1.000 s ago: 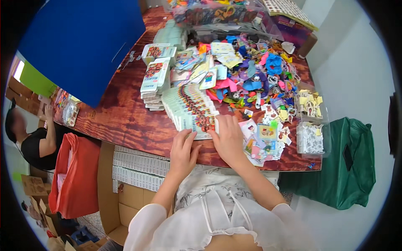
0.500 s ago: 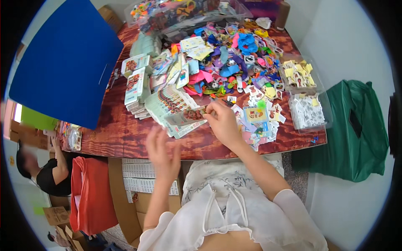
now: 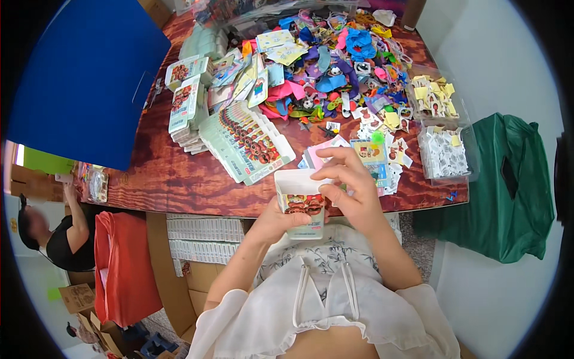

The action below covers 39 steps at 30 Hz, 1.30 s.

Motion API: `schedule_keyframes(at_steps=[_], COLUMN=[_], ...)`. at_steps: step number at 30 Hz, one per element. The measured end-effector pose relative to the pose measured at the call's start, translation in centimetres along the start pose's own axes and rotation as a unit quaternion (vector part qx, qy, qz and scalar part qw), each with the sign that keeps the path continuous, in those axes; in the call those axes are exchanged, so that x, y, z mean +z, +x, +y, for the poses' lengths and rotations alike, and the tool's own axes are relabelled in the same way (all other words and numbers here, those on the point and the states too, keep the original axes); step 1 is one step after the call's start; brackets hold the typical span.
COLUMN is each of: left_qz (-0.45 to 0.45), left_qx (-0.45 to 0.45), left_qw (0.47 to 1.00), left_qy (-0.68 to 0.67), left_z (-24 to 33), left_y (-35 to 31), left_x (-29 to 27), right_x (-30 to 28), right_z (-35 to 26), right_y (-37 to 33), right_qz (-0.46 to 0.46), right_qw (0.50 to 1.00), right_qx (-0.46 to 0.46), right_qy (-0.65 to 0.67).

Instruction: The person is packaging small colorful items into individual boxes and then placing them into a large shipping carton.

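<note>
My left hand (image 3: 272, 222) is closed round a small printed carton box (image 3: 305, 230), thumb on its front, holding it upright in front of me at the table's near edge. The box is popped into shape, its white flap (image 3: 296, 179) raised and its top unclosed. Against the upper right edge of this box is my right hand (image 3: 353, 194), its curved fingers spread apart and the fingertips at the flap. Beyond the hands lies a fan of flat, unfolded cartons (image 3: 245, 143) of the same print. Stacks of such cartons (image 3: 186, 107) stand to its left.
A heap of small colourful toys (image 3: 335, 78) covers the far table. Stickers and cards (image 3: 373, 155) lie at the right, beside two clear bins (image 3: 445, 152) of paper pieces. A green bag (image 3: 496, 197) hangs right; a red bag (image 3: 125, 269) and a person (image 3: 66, 233) are at left.
One flat carton has come off the fan toward me and is now squared into a box. My left hand has moved onto it, and my right hand has shifted nearer and right, fingers spread.
</note>
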<state>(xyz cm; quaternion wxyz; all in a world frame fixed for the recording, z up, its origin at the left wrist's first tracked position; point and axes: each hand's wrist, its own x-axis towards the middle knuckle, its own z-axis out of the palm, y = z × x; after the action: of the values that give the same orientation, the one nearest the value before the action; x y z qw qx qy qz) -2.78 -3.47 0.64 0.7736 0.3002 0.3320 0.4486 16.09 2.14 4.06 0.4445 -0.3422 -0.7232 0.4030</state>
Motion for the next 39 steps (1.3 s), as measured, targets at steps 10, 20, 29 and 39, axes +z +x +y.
schedule_keyframes(at_steps=[10, 20, 29, 39], left_qz=[0.105, 0.112, 0.085, 0.040], left_qx=[0.003, 0.153, 0.086, 0.040], left_qw=[0.994, 0.906, 0.937, 0.918], left_qy=[0.024, 0.378, 0.329, 0.393], left_z=[-4.3, -0.7, -0.3, 0.8], left_y=[0.4, 0.2, 0.6, 0.7], left_x=[-0.9, 2.9, 1.0, 1.7], right_x=[0.1, -0.9, -2.2, -2.0], right_z=[3.5, 3.0, 3.4, 4.2], right_y=[-2.7, -3.1, -1.8, -2.4], right_qz=[-0.046, 0.090, 0.014, 0.005], right_qw=[0.985, 0.950, 0.980, 0.938], right_qx=[0.122, 0.201, 0.140, 0.275], right_qy=[0.111, 0.223, 0.138, 0.213])
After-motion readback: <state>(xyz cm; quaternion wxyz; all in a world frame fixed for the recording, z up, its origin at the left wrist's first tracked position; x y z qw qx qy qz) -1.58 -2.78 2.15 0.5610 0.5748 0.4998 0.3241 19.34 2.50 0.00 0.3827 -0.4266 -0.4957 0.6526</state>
